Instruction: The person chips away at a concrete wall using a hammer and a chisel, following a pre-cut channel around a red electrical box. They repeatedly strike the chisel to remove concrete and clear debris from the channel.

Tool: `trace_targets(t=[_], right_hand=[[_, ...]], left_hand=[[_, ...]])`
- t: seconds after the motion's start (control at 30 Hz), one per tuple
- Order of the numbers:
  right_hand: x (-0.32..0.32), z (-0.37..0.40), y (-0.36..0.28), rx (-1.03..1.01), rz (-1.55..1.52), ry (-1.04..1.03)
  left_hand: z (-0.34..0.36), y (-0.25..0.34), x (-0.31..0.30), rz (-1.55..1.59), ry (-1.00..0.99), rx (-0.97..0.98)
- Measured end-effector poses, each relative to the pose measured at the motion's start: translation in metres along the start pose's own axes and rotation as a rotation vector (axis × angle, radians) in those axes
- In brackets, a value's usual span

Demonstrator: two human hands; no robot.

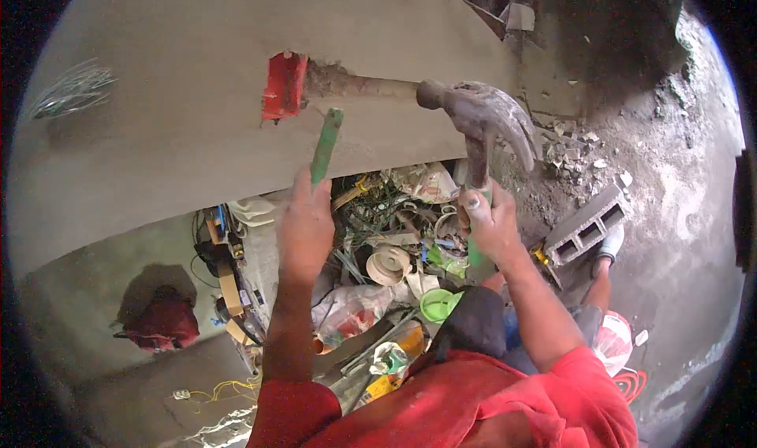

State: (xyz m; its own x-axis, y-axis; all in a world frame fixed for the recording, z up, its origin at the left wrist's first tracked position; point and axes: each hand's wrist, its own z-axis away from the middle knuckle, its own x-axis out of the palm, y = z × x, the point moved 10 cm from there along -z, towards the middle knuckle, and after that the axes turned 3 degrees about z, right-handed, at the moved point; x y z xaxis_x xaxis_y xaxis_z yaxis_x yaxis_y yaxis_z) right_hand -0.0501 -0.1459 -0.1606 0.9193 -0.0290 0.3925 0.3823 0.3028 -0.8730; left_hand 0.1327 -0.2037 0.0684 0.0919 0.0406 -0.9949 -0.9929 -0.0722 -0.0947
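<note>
The left hand (306,227) is closed around the lower end of a flat green bar (326,144), its fingers wrapped shut; the bar's free end sticks up out of the fist, in front of the wall (197,38) and just below a red box (284,85) set into it; whether the bar's tip touches the wall I cannot tell.

The right hand (493,223) is clamped on the handle of a hammer (481,117), the thumb lying along the grip; the green end of the handle shows below the fist; the hammer's head is up above the hand, its round face turned toward the left hand's side and its claw pointing away and down; the face overlaps the far end of a rough groove (359,83) that runs from the red box across the wall, but contact is unclear. The two hands are well apart.

Below the wall's lower edge lies a crowded heap of wires, bags and scraps (386,219); a light green bowl (436,304) sits at the near side of the heap, by the person's knee; toward the right, a hollow block (587,226) rests on the floor (670,290) beside a foot, with broken rubble (572,144) farther up; a bundle of thin wires (75,89) shows near the wall's left edge.
</note>
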Motion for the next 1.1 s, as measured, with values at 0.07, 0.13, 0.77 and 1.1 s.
trace_targets(t=[0.07, 0.13, 0.77, 1.1], right_hand=[[-0.003, 0.002, -0.009, -0.082, -0.012, 0.028], [-0.003, 0.006, -0.024, -0.087, -0.026, -0.003], [0.074, 0.003, -0.091, -0.393, 0.271, -0.128], [0.057, -0.019, -0.066, -0.387, 0.342, 0.045]], left_hand=[[0.001, 0.003, -0.001, -0.003, -0.021, -0.043], [0.002, -0.002, 0.001, -0.008, -0.043, -0.085], [-0.005, -0.022, -0.003, 0.255, 0.067, 0.073], [-0.014, -0.038, 0.016, 0.113, 0.161, 0.240]])
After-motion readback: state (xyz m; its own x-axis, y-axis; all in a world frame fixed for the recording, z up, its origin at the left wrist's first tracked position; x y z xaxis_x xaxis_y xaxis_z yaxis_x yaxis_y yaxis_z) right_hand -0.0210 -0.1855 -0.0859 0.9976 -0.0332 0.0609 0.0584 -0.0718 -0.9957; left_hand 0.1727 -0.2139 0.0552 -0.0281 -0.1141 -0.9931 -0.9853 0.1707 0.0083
